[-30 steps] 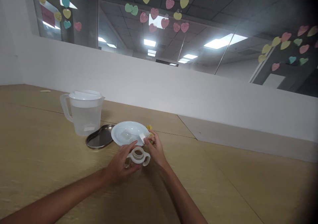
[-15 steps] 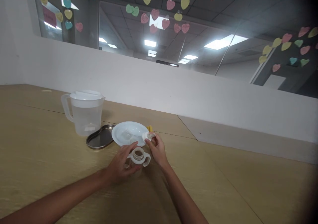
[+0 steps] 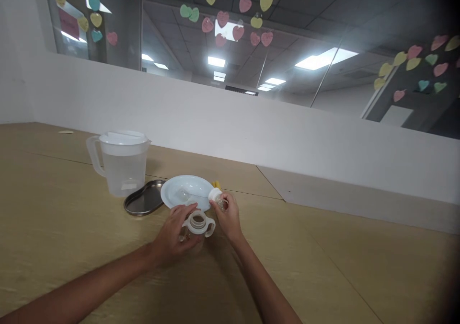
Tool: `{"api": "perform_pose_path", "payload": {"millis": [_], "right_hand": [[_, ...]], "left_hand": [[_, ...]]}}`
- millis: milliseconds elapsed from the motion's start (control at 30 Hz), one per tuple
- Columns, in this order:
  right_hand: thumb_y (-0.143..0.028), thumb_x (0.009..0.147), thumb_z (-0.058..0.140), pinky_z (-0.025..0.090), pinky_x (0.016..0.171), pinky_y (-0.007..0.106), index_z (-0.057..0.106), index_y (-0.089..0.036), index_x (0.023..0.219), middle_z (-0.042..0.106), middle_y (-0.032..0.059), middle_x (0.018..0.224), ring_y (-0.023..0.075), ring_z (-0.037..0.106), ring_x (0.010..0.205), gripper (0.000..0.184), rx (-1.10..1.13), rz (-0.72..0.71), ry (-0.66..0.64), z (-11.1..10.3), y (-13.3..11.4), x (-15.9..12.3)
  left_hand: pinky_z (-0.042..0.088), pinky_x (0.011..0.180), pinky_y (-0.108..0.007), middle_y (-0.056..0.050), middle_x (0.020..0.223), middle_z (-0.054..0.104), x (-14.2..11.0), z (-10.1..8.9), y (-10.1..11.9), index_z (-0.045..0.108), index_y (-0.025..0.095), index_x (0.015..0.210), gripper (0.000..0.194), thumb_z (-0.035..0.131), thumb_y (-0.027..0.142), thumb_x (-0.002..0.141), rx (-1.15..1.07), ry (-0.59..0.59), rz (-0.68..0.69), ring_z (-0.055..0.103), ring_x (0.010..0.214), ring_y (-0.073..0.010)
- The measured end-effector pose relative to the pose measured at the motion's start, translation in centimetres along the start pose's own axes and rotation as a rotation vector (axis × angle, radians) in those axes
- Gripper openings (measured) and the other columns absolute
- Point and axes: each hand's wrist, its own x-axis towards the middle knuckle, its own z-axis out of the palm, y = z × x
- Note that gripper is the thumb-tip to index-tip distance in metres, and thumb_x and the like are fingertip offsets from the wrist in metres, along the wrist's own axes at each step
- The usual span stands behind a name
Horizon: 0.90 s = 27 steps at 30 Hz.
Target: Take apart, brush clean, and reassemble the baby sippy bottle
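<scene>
A baby bottle [image 3: 198,221] with two white side handles stands upright with its neck uncovered. My left hand [image 3: 177,230] is wrapped round its left side, fingers behind and thumb in front. Just to the right and a little higher, my right hand [image 3: 228,218] pinches a white bottle top [image 3: 215,194] with a clear part against the fingers; what that clear part is I cannot make out. The top is held apart from the bottle, over the right rim of a white bowl [image 3: 172,186]. Clear pieces [image 3: 184,195] lie inside the bowl, partly hidden by my left fingers.
A clear lidded pitcher [image 3: 124,166] of water stands at the left. Between it and the bowl lies a kidney-shaped metal tray [image 3: 143,199]. Something yellow [image 3: 216,184] shows behind the bowl's right edge. A white wall [image 3: 215,122] with windows rises behind the table.
My right hand has turned the bottle top, so its white end now points up and left and the clear part faces my fingers. My left hand still holds the bottle.
</scene>
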Motion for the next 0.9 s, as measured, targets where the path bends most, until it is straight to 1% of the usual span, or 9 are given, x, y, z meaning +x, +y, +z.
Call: {"api": "perform_pose_path", "payload": {"millis": [100, 200, 367, 467, 567, 667, 733, 833, 900], "right_hand": [[-0.035, 0.074, 0.059, 0.044, 0.075, 0.032, 0.046, -0.021, 0.081, 0.050, 0.0026, 0.087, 0.0177, 0.050, 0.084, 0.020, -0.049, -0.027, 0.005, -0.04, -0.15, -0.09], [-0.029, 0.074, 0.056, 0.044, 0.078, 0.034, 0.046, -0.021, 0.083, 0.048, 0.0042, 0.092, 0.0192, 0.049, 0.090, 0.015, -0.089, -0.086, -0.006, -0.08, -0.42, -0.18], [-0.022, 0.077, 0.051, 0.042, 0.086, 0.039, 0.052, -0.020, 0.082, 0.043, 0.0080, 0.101, 0.0219, 0.045, 0.099, 0.006, -0.168, -0.157, 0.001, -0.18, -0.55, -0.28], [-0.020, 0.079, 0.048, 0.039, 0.090, 0.042, 0.058, -0.020, 0.087, 0.043, 0.0087, 0.104, 0.0232, 0.043, 0.103, 0.013, -0.243, -0.202, -0.017, -0.25, -0.45, -0.37], [-0.021, 0.082, 0.045, 0.039, 0.091, 0.043, 0.060, -0.020, 0.100, 0.046, 0.0101, 0.107, 0.0241, 0.042, 0.105, 0.023, -0.310, -0.252, -0.079, -0.33, -0.29, -0.46], [-0.021, 0.086, 0.041, 0.038, 0.092, 0.045, 0.055, -0.020, 0.116, 0.049, 0.0112, 0.116, 0.0252, 0.042, 0.107, 0.033, -0.384, -0.323, -0.151, -0.42, -0.12, -0.46], [-0.020, 0.088, 0.039, 0.038, 0.093, 0.046, 0.051, -0.020, 0.122, 0.051, 0.0115, 0.120, 0.0261, 0.042, 0.108, 0.037, -0.433, -0.385, -0.191, -0.48, -0.07, -0.41], [-0.021, 0.089, 0.037, 0.040, 0.091, 0.046, 0.046, -0.017, 0.126, 0.053, 0.0130, 0.120, 0.0261, 0.045, 0.107, 0.038, -0.480, -0.451, -0.218, -0.53, -0.12, -0.33], [-0.022, 0.090, 0.037, 0.043, 0.088, 0.042, 0.046, -0.015, 0.124, 0.056, 0.0130, 0.115, 0.0247, 0.047, 0.105, 0.036, -0.488, -0.458, -0.195, -0.51, -0.17, -0.33]], "left_hand": [[0.039, 0.093, -0.045, -0.013, 0.118, 0.056, 0.01, -0.07, 0.08, 0.035, 0.018, 0.131, 0.064, 0.060, 0.037, 0.076, -0.009, 0.001, -0.003, 0.051, 0.109, -0.0277], [0.039, 0.093, -0.044, -0.012, 0.117, 0.057, 0.03, -0.09, 0.16, 0.035, 0.019, 0.131, 0.063, 0.060, 0.037, 0.076, -0.022, 0.018, 0.002, 0.052, 0.109, -0.0271], [0.039, 0.094, -0.045, -0.012, 0.116, 0.058, 0.10, -0.08, 0.23, 0.036, 0.019, 0.129, 0.062, 0.060, 0.038, 0.076, -0.031, 0.012, -0.007, 0.051, 0.110, -0.0278], [0.039, 0.093, -0.044, -0.012, 0.116, 0.057, 0.11, -0.05, 0.18, 0.037, 0.018, 0.129, 0.062, 0.061, 0.037, 0.075, -0.034, 0.025, 0.007, 0.051, 0.109, -0.0272], [0.040, 0.093, -0.043, -0.012, 0.117, 0.057, 0.05, 0.02, 0.05, 0.034, 0.018, 0.130, 0.063, 0.062, 0.036, 0.075, -0.033, 0.033, 0.023, 0.051, 0.108, -0.0264], [0.039, 0.093, -0.044, -0.012, 0.118, 0.056, -0.05, 0.08, -0.02, 0.032, 0.019, 0.130, 0.064, 0.062, 0.035, 0.076, -0.029, 0.028, 0.030, 0.050, 0.109, -0.0262], [0.038, 0.094, -0.044, -0.012, 0.119, 0.055, -0.08, 0.08, -0.02, 0.031, 0.018, 0.130, 0.063, 0.061, 0.036, 0.076, -0.028, 0.022, 0.017, 0.049, 0.110, -0.0266], [0.039, 0.094, -0.045, -0.013, 0.117, 0.056, -0.05, 0.05, 0.01, 0.033, 0.018, 0.129, 0.063, 0.061, 0.037, 0.076, -0.033, 0.011, 0.003, 0.050, 0.110, -0.0277], [0.039, 0.094, -0.046, -0.013, 0.118, 0.056, -0.02, 0.04, 0.02, 0.034, 0.018, 0.129, 0.062, 0.060, 0.038, 0.076, -0.036, 0.012, 0.003, 0.050, 0.110, -0.0285]]}}
